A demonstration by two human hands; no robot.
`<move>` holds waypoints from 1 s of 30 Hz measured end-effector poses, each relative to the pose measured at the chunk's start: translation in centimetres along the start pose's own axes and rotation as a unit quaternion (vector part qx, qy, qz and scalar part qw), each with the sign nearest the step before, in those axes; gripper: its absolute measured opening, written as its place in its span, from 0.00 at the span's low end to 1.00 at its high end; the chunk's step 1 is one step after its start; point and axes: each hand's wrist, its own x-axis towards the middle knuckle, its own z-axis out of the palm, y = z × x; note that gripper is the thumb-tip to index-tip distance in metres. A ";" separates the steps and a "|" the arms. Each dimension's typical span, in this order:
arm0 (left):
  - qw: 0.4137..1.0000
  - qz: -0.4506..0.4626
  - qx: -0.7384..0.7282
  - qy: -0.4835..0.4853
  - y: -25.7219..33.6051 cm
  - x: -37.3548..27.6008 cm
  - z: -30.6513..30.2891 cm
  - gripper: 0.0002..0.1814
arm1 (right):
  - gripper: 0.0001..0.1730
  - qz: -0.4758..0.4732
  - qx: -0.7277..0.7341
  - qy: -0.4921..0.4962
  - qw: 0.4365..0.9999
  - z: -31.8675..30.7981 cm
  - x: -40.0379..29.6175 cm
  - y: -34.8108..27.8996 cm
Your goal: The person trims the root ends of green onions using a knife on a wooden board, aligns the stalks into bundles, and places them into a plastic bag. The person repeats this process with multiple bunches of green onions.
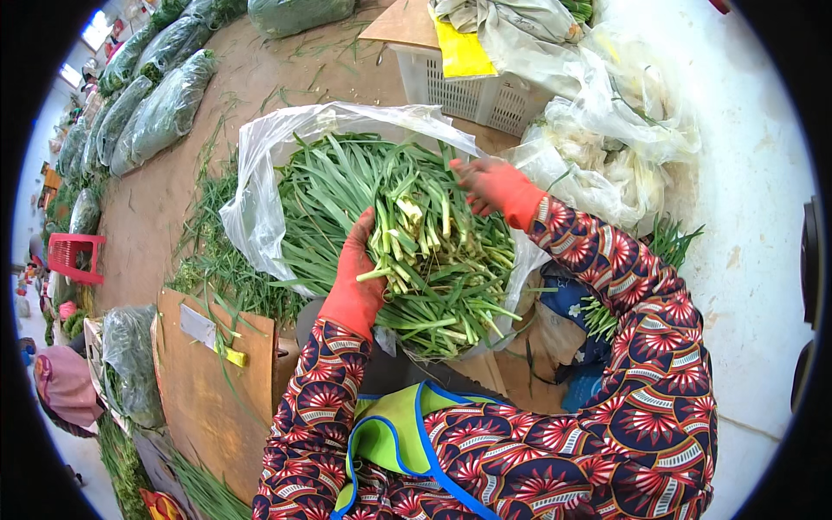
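Observation:
My left hand (pixel 354 279), in an orange-red glove, holds a bunch of long-leaved greens (pixel 406 218), probably garlic chives or green garlic. Its pale cut stem ends point towards me, and the hand's fingers are hidden beneath it. To the right my right hand (pixel 499 188), gloved alike with dark fingertips, hovers beside the bunch, its fingers loosely bent and nothing visible in them. Under both hands, more of the same greens (pixel 325 188) fill a large clear plastic bag (pixel 257 195), whose mouth is spread wide around them.
Loose trimmings (pixel 227 227) litter the brown floor. On my left is a wooden board (pixel 214 377) with a yellow-handled broad blade (pixel 211 335). Filled bags (pixel 166 107) lie beyond, near a pink stool (pixel 75 257). A white crate (pixel 468 88) and crumpled plastic (pixel 604 143) stand at right. Someone in a pink cap (pixel 68 387) is at far left.

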 end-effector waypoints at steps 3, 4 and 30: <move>1.000 -0.003 0.012 0.013 -0.1 0.0 0.3 0.19 | 0.52 0.092 -0.086 -0.014 0.992 -0.7 0.6 4.5; 0.999 0.008 0.009 0.036 -0.3 -0.2 0.7 0.19 | 0.55 0.138 -0.137 -0.044 0.980 -0.3 1.0 6.2; 0.989 -0.078 0.054 -0.109 5.4 -5.1 5.8 0.32 | 0.48 -0.180 -0.026 -0.001 0.983 4.9 -5.6 -10.9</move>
